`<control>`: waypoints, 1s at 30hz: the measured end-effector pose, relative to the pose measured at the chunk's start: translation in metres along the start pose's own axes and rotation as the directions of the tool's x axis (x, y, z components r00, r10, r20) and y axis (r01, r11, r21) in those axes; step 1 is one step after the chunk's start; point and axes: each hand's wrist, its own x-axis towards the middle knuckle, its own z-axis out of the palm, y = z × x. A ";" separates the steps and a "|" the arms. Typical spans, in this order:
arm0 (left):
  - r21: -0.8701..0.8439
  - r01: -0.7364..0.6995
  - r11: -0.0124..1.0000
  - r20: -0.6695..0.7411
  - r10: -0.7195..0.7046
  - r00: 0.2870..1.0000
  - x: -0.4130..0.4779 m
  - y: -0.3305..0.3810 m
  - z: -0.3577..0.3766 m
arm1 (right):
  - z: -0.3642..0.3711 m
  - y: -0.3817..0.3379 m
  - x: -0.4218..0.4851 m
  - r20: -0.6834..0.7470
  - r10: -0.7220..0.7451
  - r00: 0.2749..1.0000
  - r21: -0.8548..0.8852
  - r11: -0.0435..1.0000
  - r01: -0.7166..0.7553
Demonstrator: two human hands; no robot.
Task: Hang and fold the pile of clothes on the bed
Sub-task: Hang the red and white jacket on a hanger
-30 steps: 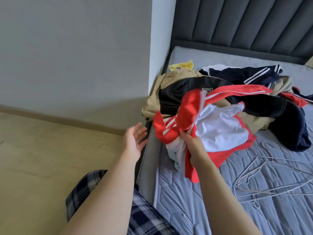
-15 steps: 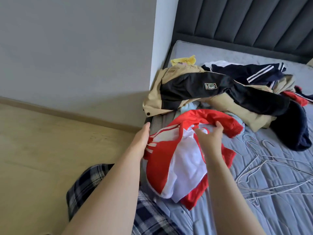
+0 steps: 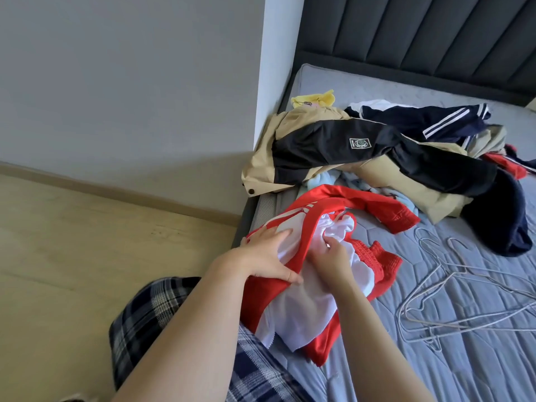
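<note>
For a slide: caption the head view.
Left hand presses and right hand grips a red jacket on the bed, near piled clothes and hangers.

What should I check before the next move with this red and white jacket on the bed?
1. Jacket clear of the pile: ok. The red and white jacket lies in front of the pile, only its far edge reaching a light blue garment.
2. Left hand steadying: ok. The left hand presses flat on the jacket.
3. Right hand hold: ok. The right hand has its fingers curled into the white lining.
4. Right side out: not ok. White lining shows across the middle.
5. Hanger ready: cannot tell. The wire hangers lie overlapped on the mattress, right of the jacket.
6. Zip state: cannot tell.
</note>
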 end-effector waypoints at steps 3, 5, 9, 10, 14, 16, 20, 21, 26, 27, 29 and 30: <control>0.141 0.029 0.990 0.019 -0.032 0.999 0.001 -0.006 0.004 | -0.002 -0.005 0.000 -0.064 -0.050 0.997 -0.014 0.999 0.049; 0.060 0.091 0.994 -0.103 -0.084 0.991 0.003 -0.008 0.001 | -0.001 -0.011 -0.001 -0.062 -0.100 0.993 0.017 0.995 0.101; -0.362 0.200 0.911 -0.600 -0.392 0.698 0.003 -0.010 -0.026 | -0.013 -0.023 0.000 -0.265 -0.205 0.942 0.108 0.965 0.240; -0.466 0.171 0.868 -0.676 -0.474 0.564 0.001 -0.015 -0.035 | -0.020 -0.023 0.001 -0.379 -0.206 0.902 0.121 0.956 0.269; -0.633 0.077 0.770 -0.677 -0.600 0.426 -0.001 -0.032 -0.054 | -0.042 -0.013 0.015 -0.448 -0.105 0.888 -0.166 0.986 0.033; -0.595 0.008 0.804 -0.598 -0.449 0.664 0.005 -0.023 -0.047 | -0.038 -0.006 0.017 -0.279 -0.051 0.959 -0.389 0.919 -0.064; -0.348 -0.028 0.937 -0.210 -0.049 0.977 0.011 -0.010 -0.015 | -0.016 0.002 0.014 -0.045 -0.164 0.985 -0.490 0.863 0.121; -0.259 -0.005 0.966 -0.166 -0.039 0.985 0.013 -0.013 -0.009 | -0.012 0.003 0.014 -0.001 -0.177 0.984 -0.463 0.873 0.156; -0.285 0.075 0.956 -0.248 -0.149 0.957 0.018 -0.022 -0.017 | -0.002 0.002 0.014 -0.118 -0.279 0.953 -0.285 0.929 0.236; -0.339 0.065 0.939 -0.248 -0.155 0.956 0.018 -0.022 -0.021 | -0.002 0.000 0.013 -0.157 -0.305 0.939 -0.274 0.927 0.255; -0.458 0.042 0.888 -0.215 -0.156 0.964 0.019 -0.019 -0.025 | -0.001 -0.005 0.014 -0.184 -0.390 0.902 -0.340 0.887 0.314; -0.511 0.032 0.859 -0.191 -0.149 0.970 0.018 -0.016 -0.027 | 0.000 -0.008 0.014 -0.172 -0.433 0.885 -0.388 0.855 0.343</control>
